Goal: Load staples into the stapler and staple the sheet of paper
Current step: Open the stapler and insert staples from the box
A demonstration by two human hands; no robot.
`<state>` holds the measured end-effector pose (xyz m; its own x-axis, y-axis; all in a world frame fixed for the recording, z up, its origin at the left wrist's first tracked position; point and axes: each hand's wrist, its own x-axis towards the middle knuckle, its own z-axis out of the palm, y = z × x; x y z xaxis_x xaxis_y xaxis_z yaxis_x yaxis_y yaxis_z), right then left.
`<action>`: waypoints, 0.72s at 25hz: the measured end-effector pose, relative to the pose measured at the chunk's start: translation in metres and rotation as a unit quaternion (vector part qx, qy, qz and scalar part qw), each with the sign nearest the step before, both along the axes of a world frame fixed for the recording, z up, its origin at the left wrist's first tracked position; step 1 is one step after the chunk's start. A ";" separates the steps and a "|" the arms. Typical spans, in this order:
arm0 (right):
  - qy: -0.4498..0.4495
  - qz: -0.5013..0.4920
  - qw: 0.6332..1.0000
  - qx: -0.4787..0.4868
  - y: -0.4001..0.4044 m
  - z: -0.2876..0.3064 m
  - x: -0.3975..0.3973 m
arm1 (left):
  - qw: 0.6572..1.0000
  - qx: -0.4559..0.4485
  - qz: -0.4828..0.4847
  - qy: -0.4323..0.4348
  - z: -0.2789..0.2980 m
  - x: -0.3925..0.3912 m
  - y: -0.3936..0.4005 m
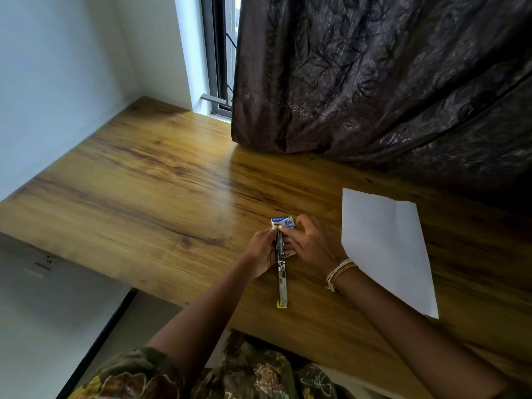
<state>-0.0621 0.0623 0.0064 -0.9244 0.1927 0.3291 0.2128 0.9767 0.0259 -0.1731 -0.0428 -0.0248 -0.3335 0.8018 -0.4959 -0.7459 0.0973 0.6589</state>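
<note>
A wooden counter with strong brown grain and a glossy sheen runs from the middle left of the frame to the lower right. Behind it, across the upper right, hangs a dark, crinkled curtain whose hem rests on the wood; a narrow strip of window shows to its left, beside a plain pale wall.

Right of centre lies a flat white sheet of paper, a rectangle turned at an angle, with a faint crease down its right part. It is near the right hand but apart from it.

A small blue-and-white staple box sits on the counter just above the hands; whether it is open, and what is inside, cannot be told.

The stapler — slim, grey metal, swung open into one long strip — lies below centre, its near end tipped with yellow and pointing toward the bottom of the frame. Both hands close on its far half: the left hand pinches it from the left with curled fingers, the right hand from the right, its fingertips touching the staple box. Thread bands in white and orange circle the right wrist. Floral-print fabric fills the bottom edge.
</note>
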 end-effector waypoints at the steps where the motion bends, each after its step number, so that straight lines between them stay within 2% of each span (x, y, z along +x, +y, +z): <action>1: -0.004 0.005 1.000 0.021 0.003 0.000 0.000 | 1.000 -0.002 -0.002 -0.002 -0.002 -0.001 0.001; 9: -0.030 0.003 0.996 0.079 -0.003 -0.014 0.002 | 1.000 -0.013 0.001 0.007 0.004 0.002 -0.002; 16: -0.002 0.007 0.998 0.062 -0.017 -0.015 0.017 | 1.000 -0.014 -0.011 -0.003 0.006 0.000 -0.001; 18: 0.008 -0.013 1.000 0.016 -0.020 -0.013 0.017 | 1.000 -0.018 -0.008 0.001 0.008 0.001 -0.002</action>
<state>-0.0447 0.0427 -0.0069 -0.9140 0.2059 0.3495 0.2391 0.9695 0.0540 -0.1720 -0.0449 -0.0168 -0.3228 0.7887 -0.5233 -0.7425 0.1318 0.6568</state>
